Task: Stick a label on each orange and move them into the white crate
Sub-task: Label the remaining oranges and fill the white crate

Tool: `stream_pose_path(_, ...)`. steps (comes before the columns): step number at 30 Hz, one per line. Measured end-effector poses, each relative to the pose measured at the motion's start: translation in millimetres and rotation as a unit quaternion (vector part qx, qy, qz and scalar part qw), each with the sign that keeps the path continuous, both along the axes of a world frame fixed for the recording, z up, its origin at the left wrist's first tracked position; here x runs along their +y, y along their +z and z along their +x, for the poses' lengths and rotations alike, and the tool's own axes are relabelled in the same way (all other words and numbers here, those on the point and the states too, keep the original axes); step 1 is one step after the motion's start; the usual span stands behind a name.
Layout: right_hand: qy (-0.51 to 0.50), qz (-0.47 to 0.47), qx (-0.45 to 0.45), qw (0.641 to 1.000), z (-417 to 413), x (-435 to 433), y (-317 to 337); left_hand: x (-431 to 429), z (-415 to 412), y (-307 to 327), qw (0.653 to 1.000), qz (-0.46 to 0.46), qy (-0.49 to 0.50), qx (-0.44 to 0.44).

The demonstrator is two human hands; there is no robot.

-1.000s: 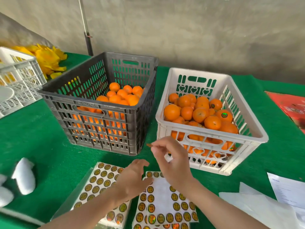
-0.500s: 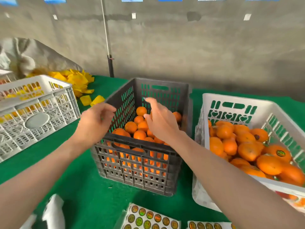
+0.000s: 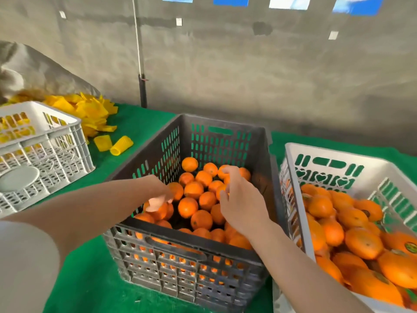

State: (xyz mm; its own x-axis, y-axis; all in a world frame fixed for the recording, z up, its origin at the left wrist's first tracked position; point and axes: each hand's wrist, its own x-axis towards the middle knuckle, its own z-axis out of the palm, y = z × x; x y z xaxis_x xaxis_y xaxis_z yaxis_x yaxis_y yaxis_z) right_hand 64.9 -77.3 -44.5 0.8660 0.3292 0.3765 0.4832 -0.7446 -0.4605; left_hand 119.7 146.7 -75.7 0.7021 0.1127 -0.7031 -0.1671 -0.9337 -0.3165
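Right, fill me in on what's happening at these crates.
A person has both hands inside the dark grey crate, which holds a pile of oranges. The left hand touches an orange near the crate's left wall. The right hand hovers over the pile with fingers curled. Blur hides whether either grip has closed on anything. The white crate on the right holds many oranges, at least one with a label.

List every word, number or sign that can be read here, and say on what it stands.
No text is readable here.
Round label on an orange in the white crate: too blurred to read.
Blue and white sheets on the wall: blurred and cut by the frame edge.
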Motion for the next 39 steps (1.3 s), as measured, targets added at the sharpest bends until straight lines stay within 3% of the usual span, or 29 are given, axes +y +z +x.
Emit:
stream_pose_path(4,0.004,0.0,0.008,1.0,0.6,2.0,1.3,0.8,4.5,-14.0,0.998,-0.051,0.005,0.024)
stream_pose_path(7,0.002,0.006,0.01,1.0,-2.8,1.8,3.7,-8.5,3.5,9.0,0.98,-0.182,0.021,-0.078)
stream_pose_path(9,-0.007,0.026,-0.014,1.0,-3.8,0.9,5.2,-13.4,-1.0,28.6,0.938,-0.318,0.056,-0.124)
stream_pose_path(10,-0.011,0.044,-0.035,0.998,-4.8,0.4,6.2,-17.2,-5.9,38.4,0.898,-0.41,0.096,-0.127)
stream_pose_path(12,-0.015,0.112,-0.066,0.991,-8.0,-1.0,10.3,-25.6,-23.3,56.0,0.786,-0.586,0.16,-0.117)
stream_pose_path(14,-0.016,0.213,-0.063,0.975,-12.2,-3.6,16.1,-34.3,-42.9,63.8,0.683,-0.696,0.191,-0.111)
stream_pose_path(20,0.009,0.405,0.104,0.908,-29.7,-24.0,38.8,-68.7,-96.8,81.2,0.448,-0.842,0.288,-0.089)
stream_pose_path(23,0.069,0.403,0.128,0.904,-50.6,-40.8,49.7,-86.1,-118.7,91.7,0.348,-0.873,0.341,-0.022)
stream_pose_path(24,0.086,0.387,0.122,0.91,-58.1,-46.2,52.4,-93.5,-125.3,94.7,0.33,-0.873,0.358,-0.009)
stream_pose_path(29,0.108,0.283,0.043,0.952,-85.8,-73.2,61.4,-131.0,-147.8,95.5,0.331,-0.85,0.41,-0.003)
stream_pose_path(35,0.118,0.203,0.003,0.972,-104.4,-106.5,65.9,-162.4,-162.0,98.4,0.375,-0.84,0.392,0.004)
stream_pose_path(39,0.111,0.156,-0.024,0.981,-112.0,-126.7,70.6,-183.3,-168.5,101.0,0.364,-0.841,0.4,0.022)
